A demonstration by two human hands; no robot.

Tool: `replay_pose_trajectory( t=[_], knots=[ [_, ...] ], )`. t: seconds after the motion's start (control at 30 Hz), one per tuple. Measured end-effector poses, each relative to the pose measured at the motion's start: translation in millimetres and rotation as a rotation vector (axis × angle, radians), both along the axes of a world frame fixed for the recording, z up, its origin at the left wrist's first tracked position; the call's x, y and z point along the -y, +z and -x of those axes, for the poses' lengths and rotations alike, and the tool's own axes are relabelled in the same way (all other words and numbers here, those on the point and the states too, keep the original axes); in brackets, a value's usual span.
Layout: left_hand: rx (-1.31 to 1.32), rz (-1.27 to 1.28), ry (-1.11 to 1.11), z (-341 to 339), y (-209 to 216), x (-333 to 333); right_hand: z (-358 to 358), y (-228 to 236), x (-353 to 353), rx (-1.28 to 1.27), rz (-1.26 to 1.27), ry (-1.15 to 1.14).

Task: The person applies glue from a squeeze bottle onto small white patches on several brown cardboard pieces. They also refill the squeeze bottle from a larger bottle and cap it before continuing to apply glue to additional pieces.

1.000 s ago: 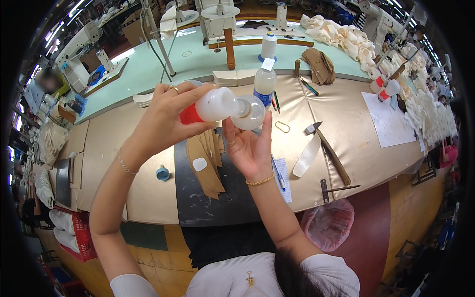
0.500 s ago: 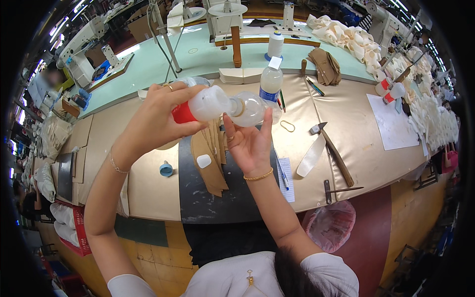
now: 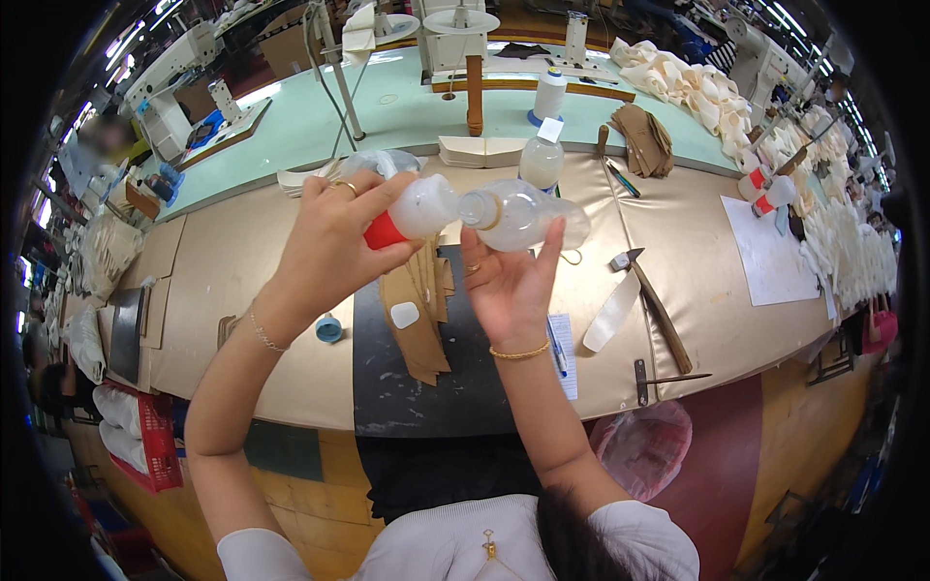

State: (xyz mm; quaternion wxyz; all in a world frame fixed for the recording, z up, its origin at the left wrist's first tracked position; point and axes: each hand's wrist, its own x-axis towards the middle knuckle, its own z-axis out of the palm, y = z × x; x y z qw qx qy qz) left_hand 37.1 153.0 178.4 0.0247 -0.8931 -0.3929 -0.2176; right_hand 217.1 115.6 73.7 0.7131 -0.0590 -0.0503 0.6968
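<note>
My left hand (image 3: 341, 228) is wrapped round a translucent white bottle (image 3: 426, 206) with a red band, tipped on its side. In my right hand (image 3: 513, 295), thumb and fingers cradle a clear plastic bottle (image 3: 528, 218) from below, also nearly lying over. Its neck points left at the white bottle's end, with a small gap between. Behind the clear bottle stands another bottle (image 3: 541, 160) of pale liquid with a white top. A blue cap (image 3: 328, 328) lies on the table left of the brown pattern pieces (image 3: 412, 334), which sit below my hands.
A hammer (image 3: 664, 315), a white blade-shaped piece (image 3: 612, 312) and a T-shaped metal tool (image 3: 642, 382) lie to the right. A pen (image 3: 557, 351) rests on lined paper. Farther back are a thread cone (image 3: 549, 95), brown pieces (image 3: 641, 141) and red-banded bottles (image 3: 775, 194).
The white bottle and the clear bottle were touching or nearly so; now a gap shows between them. Both hands have shifted slightly right in the picture, still holding the bottles.
</note>
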Motion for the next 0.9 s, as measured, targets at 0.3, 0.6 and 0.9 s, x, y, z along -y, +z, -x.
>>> replay_pose_trajectory(
  t=[0.3,0.6,0.9],
  knots=[
    [0.277,-0.002,-0.133,-12,-40,-2,-38,11,-3,0.22,0.073,0.122],
    [0.293,-0.145,-0.185,-13,-43,-2,-41,3,-3,0.272,0.139,0.164],
    [0.247,-0.188,-0.185,-1,-39,-4,-41,-6,-6,0.387,0.158,0.217]
  ],
)
